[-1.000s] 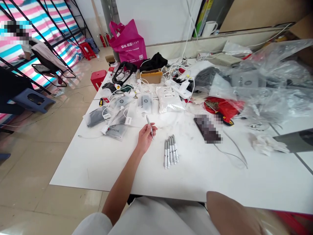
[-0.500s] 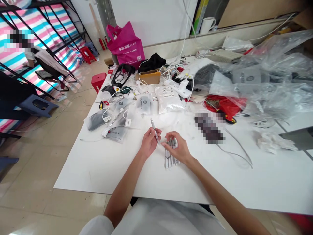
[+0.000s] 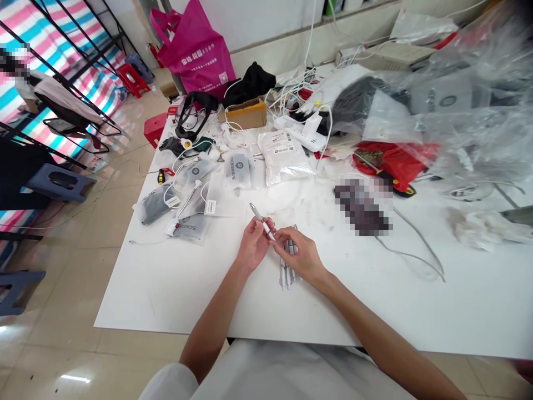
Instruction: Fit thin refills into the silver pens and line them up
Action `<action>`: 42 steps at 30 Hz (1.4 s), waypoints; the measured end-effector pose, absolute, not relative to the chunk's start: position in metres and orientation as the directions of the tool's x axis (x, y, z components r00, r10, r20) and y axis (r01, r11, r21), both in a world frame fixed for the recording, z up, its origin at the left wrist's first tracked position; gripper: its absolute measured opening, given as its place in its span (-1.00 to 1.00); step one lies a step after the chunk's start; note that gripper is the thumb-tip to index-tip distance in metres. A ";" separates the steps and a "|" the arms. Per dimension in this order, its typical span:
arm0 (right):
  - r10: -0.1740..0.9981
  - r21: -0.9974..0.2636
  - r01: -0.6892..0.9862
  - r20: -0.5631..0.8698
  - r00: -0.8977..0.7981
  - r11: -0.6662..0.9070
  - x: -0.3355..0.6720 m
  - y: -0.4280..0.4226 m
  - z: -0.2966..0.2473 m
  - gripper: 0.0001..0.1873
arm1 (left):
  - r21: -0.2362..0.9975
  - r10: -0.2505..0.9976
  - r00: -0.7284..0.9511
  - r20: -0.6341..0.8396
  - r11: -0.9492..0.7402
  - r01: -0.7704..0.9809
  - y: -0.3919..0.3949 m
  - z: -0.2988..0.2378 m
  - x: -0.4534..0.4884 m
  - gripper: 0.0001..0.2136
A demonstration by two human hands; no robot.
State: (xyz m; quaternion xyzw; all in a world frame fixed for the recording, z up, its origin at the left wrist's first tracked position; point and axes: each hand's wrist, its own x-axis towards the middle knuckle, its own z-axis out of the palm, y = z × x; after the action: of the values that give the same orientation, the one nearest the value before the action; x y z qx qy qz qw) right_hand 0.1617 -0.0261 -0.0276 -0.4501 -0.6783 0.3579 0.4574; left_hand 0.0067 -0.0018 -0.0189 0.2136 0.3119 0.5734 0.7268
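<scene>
At the far left, a pink-and-blue striped tarpaulin (image 3: 97, 78) hangs behind a black metal rack (image 3: 62, 94), and a red plastic stool (image 3: 153, 129) stands on the tiled floor just beside my white table (image 3: 166, 289). On the left part of the table lie a grey pouch (image 3: 154, 204) and a clear sealed bag (image 3: 187, 229), with a white cable (image 3: 187, 204) running near them.

My left hand (image 3: 253, 244) is closed on a slim silver-and-white pen (image 3: 260, 222), which I pinch between thumb and fingers, its tip tilted up and to the left. My right hand (image 3: 298, 256) sits just beside it, with the fingers (image 3: 280, 234) curled in narrow, reaching toward the pen's lower end; I cannot tell whether they press on it. Under that hand, partly hidden, a bundle of matching pens (image 3: 286, 276) lies side by side on the tabletop.

Further right are a white sealed packet (image 3: 283, 158), a pixelated object (image 3: 361, 208) and a red bag (image 3: 387, 158). Clear plastic sheeting (image 3: 458, 128) heaps across the far right.
</scene>
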 end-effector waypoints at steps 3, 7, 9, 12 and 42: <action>0.936 -0.904 0.272 0.276 -0.219 0.330 0.165 -0.025 -0.026 -0.82 | 0.727 0.976 0.085 -0.202 0.208 -0.655 0.001 -0.020 0.004 -0.69; 0.945 -0.930 0.244 0.218 -0.242 0.277 0.168 -0.025 -0.027 -0.73 | 0.740 0.978 0.063 -0.197 0.191 -0.645 0.004 -0.023 -0.001 -0.71; 0.950 -0.948 0.211 0.182 -0.253 0.238 0.169 -0.027 -0.027 -0.69 | 0.742 0.979 0.062 -0.194 0.187 -0.643 0.004 -0.025 -0.002 -0.70; 0.962 -0.978 0.123 0.135 -0.239 0.168 0.169 -0.028 -0.026 -0.64 | 0.755 0.981 0.070 -0.181 0.184 -0.629 0.004 -0.029 -0.003 -0.69; 0.948 -0.984 0.144 0.053 -0.315 0.103 0.171 -0.026 -0.025 -0.52 | 0.916 0.978 0.204 -0.046 0.122 -0.382 -0.002 -0.028 -0.003 -0.68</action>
State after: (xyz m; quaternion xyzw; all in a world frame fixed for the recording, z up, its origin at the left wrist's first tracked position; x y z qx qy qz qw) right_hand 0.1711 -0.0261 -0.0246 -0.4333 -0.6299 0.5106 0.3934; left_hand -0.0026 -0.0020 -0.0282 0.4133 0.3607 0.5177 0.6565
